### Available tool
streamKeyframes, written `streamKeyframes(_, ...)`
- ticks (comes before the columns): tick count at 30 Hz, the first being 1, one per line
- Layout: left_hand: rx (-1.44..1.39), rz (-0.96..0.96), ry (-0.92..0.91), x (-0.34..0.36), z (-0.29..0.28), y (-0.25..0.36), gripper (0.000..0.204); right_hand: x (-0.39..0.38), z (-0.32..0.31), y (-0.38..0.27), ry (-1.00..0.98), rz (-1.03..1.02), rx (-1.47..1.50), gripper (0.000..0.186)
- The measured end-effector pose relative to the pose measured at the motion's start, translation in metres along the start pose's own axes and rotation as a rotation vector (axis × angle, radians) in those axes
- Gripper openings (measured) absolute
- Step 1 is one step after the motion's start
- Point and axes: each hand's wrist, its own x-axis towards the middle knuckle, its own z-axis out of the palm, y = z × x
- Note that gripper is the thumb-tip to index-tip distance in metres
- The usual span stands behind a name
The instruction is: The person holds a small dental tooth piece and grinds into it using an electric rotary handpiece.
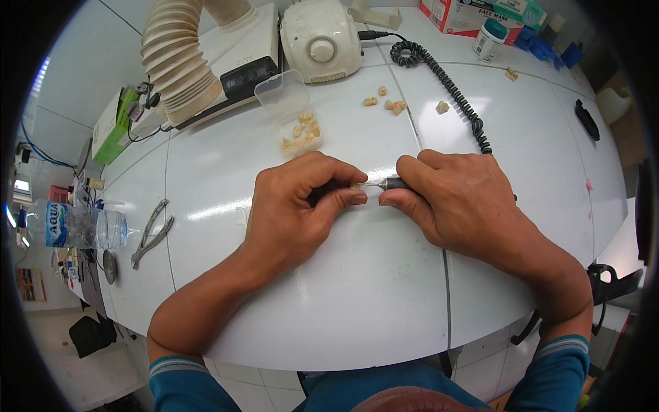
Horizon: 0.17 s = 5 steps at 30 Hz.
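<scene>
Between the thumb and index finger of my left hand [294, 200] is pinched a small cream tooth-like piece [356, 186], mostly covered by the fingertips. My right hand [468, 199] grips a dark rotary handpiece [395, 183], fingers wrapped round it and thumb beneath. Its thin metal bur [373, 184] points left and reaches the piece; whether the tip touches it is too small to tell. Both hands are held close together over the white table [371, 295]. A clear plastic box [300, 145] with several yellowish tooth-like pieces stands just beyond my left hand.
A cream control unit [320, 48] sits at the back, its black coiled cord [449, 84] running toward my right hand. Left of it rises a ribbed hose [180, 62]. Metal pliers [152, 235] and a water bottle [75, 225] lie left. A teal-lidded jar [489, 41] stands back right.
</scene>
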Motion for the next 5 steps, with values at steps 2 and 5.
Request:
streamKeyframes(2,0.010,0.003,-0.003,0.0005,-0.0003,0.0004,0.019,-0.0004,-0.0006,0.0002,-0.009,0.004,0.005,0.047)
streamKeyframes(5,0.015,-0.027,-0.020,0.0014,-0.0014,0.0023,0.021,-0.0010,-0.0015,0.0001,-0.019,0.003,-0.008,0.047)
